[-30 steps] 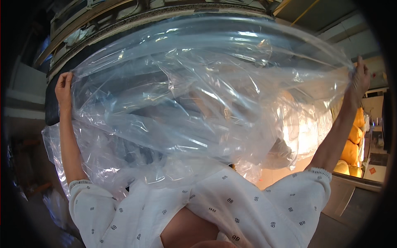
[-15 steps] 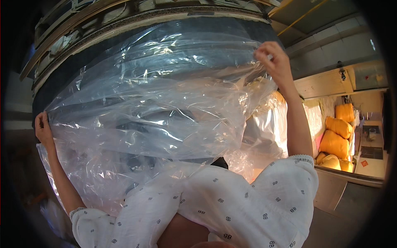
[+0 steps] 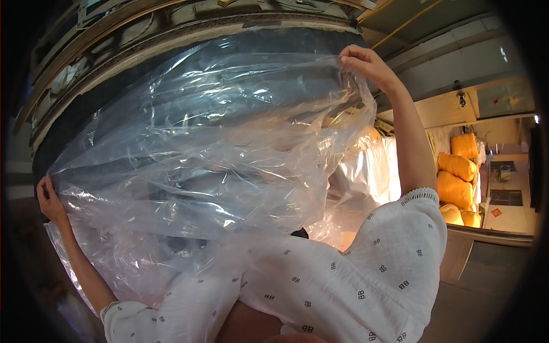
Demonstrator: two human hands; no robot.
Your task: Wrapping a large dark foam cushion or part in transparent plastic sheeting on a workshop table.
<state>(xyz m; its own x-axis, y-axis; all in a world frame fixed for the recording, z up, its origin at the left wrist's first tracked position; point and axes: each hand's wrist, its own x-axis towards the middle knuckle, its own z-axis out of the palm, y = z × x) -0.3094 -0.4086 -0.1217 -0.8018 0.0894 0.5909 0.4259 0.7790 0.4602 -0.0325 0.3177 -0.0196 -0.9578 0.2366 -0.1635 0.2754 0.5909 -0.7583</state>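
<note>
A large sheet of clear plastic film, wrinkled and shiny, stretches between my two widely spread arms. My left hand pinches its edge at the far left, over the side of a dark surface. At the upper right, my right hand grips the opposite corner between thumb and fingers, and folds gather below it. The film's near part hangs in loose crumples against my white patterned shirt. Through the film the dark surface shows; its far strip lies bare.
Beyond the dark surface runs a long machine frame with rails and bars. To the right are bright white plastic and a stack of orange bundles. A metal panel stands at the lower right.
My right hand has moved a little up and left, tautening the far edge of the film. My left hand sits slightly lower and further left. The view has turned slightly.
</note>
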